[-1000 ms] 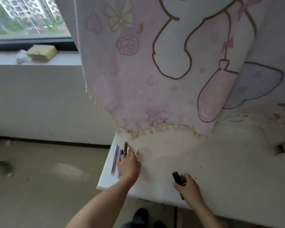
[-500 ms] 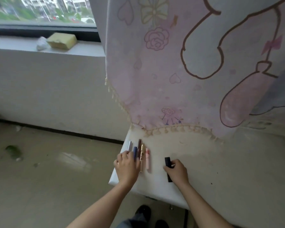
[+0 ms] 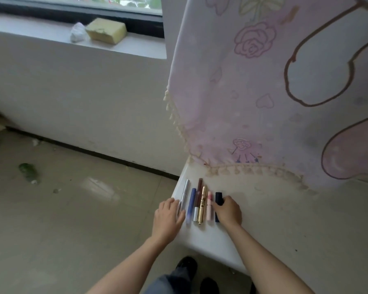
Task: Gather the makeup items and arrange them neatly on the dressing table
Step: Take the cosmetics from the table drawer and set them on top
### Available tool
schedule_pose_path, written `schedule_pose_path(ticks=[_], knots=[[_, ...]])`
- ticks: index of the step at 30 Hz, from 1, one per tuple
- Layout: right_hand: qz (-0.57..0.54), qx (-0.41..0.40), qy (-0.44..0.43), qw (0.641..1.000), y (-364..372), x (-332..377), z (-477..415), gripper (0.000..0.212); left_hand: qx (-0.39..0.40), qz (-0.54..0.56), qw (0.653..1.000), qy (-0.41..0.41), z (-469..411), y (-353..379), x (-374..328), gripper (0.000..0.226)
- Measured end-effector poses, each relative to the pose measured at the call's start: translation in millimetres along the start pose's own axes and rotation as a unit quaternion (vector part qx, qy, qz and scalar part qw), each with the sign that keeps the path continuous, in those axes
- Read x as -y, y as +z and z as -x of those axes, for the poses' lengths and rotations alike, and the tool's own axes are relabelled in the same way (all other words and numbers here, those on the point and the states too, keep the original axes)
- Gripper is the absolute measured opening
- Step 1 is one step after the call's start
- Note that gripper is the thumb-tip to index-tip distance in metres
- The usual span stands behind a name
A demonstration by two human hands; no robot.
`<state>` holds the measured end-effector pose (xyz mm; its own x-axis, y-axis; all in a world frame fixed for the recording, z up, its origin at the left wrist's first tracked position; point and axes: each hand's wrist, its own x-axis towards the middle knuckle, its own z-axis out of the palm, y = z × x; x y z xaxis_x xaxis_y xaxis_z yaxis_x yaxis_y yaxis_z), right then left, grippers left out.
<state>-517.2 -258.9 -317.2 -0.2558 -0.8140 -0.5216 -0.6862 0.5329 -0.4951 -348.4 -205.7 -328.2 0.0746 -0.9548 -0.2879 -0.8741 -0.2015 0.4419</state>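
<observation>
Six makeup sticks in a row at the table's (image 3: 285, 219) left corner.

From left to right, the pen (image 3: 185, 192), tube (image 3: 192, 200), pencil (image 3: 199, 192), mascara (image 3: 202, 204), lipstick (image 3: 209, 203) and case (image 3: 218, 197) lie side by side, all pointing to 12 o'clock. The left hand (image 3: 168, 217) sits at the row's 9 o'clock and touches the pen. The right hand (image 3: 228, 211), at 3 o'clock, grips the case. A hanging cloth (image 3: 253, 102) is behind the row at 12 o'clock. Toward 10 o'clock a windowsill (image 3: 40, 30) bears a block (image 3: 105, 30), with a wad (image 3: 78, 32) just beside it.
</observation>
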Motion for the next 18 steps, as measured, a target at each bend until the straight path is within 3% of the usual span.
schedule_pose_path(ticks=[6, 12, 16, 18], knots=[[0.021, 0.0, -0.011, 1.0, 1, 1, 0, 0.035, 0.0, 0.006, 1.0, 0.011, -1, -2, 0, 0.035], [0.021, -0.009, -0.014, 1.0, -6, 0, 3, 0.04, 0.006, 0.011, 1.0, 0.021, -3, -3, 6, 0.037], [0.015, -0.021, -0.019, 0.999, -20, -10, 8, 0.043, 0.012, 0.012, 1.0, 0.026, -3, -9, 8, 0.076], [0.012, -0.032, -0.026, 0.999, -29, -15, 10, 0.041, 0.01, 0.013, 0.999, 0.03, -4, -12, 9, 0.078]])
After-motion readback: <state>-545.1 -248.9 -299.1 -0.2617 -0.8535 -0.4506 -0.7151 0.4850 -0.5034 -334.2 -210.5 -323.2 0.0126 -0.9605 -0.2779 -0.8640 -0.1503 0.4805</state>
